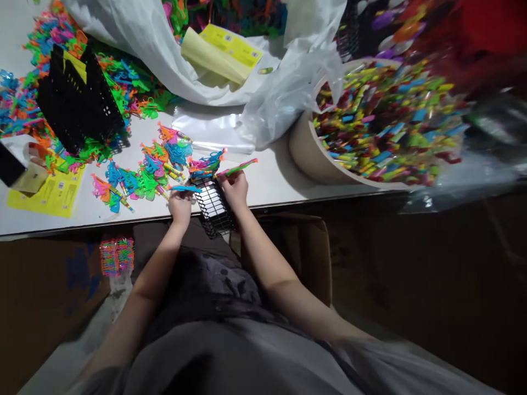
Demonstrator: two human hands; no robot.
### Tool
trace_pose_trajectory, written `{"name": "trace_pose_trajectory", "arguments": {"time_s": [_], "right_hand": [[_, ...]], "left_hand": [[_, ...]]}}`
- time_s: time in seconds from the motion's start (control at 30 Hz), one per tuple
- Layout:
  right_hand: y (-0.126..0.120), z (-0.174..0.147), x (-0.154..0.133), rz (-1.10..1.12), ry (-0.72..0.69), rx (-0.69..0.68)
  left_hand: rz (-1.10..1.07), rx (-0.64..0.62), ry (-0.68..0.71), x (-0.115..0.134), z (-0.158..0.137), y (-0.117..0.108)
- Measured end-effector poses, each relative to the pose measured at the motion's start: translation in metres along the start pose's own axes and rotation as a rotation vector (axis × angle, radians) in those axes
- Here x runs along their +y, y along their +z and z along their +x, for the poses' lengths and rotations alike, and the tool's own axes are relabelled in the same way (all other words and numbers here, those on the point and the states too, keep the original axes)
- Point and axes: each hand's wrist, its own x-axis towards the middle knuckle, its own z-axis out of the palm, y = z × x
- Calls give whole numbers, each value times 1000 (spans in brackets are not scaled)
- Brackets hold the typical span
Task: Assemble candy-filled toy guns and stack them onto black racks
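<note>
Table [265, 178]: nowhere near done by my read, lots of loose stock left. White sack [123, 41] at the back has bright plastic showing behind it; tub [307, 145] on the right is heaped with small coloured pieces; loose pile [138, 104] on the left spreads around a black perforated container [72, 107]. Wire basket [211, 200] is the unit in work, tilted between the hands at the table's front edge, white panel showing through the mesh, bright pieces at its far end, can't tell if inside or behind. Left hand [180, 209]: grip looks closed on a blue piece [184, 188]. Right hand [235, 192]: grip clamped on a pink-and-green piece [242, 166]. Small bundles [147, 182] sit grouped just left of the basket, so those look laid out but not yet placed
</note>
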Motion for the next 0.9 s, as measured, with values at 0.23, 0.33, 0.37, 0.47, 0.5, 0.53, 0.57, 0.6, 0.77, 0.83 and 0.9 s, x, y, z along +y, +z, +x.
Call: {"name": "trace_pose_trajectory", "arguments": {"time_s": [0.23, 0.33, 0.37, 0.47, 0.5, 0.53, 0.57, 0.6, 0.77, 0.83, 0.9], "right_hand": [[3, -3, 7, -314, -120, -50], [5, -2, 5, -381, -137, -75], [6, -1, 3, -390, -151, -93], [9, 1, -3, -417, -202, -123], [10, 2, -5, -423, -216, -121], [10, 3, -6, -423, -227, -116], [11, 4, -7, -416, -238, -109], [11, 5, -8, -405, -248, -103], [10, 7, -7, -362, -294, -105], [9, 7, -7, -348, -307, -116], [8, 7, -7, -334, -314, -124]], "left_hand": [[-19, 22, 24, 9, 6, 6], [3, 15, 57, 11, 8, 7], [23, 17, 73, 12, 8, 7], [85, 24, 131, 13, 9, 7], [99, 20, 154, 14, 9, 7], [107, 9, 175, 14, 10, 7], [109, -6, 197, 14, 9, 7], [109, -22, 218, 15, 9, 7], [127, -51, 295, 13, 9, 10], [137, -59, 292, 12, 12, 12], [152, -68, 290, 11, 15, 13]]}}
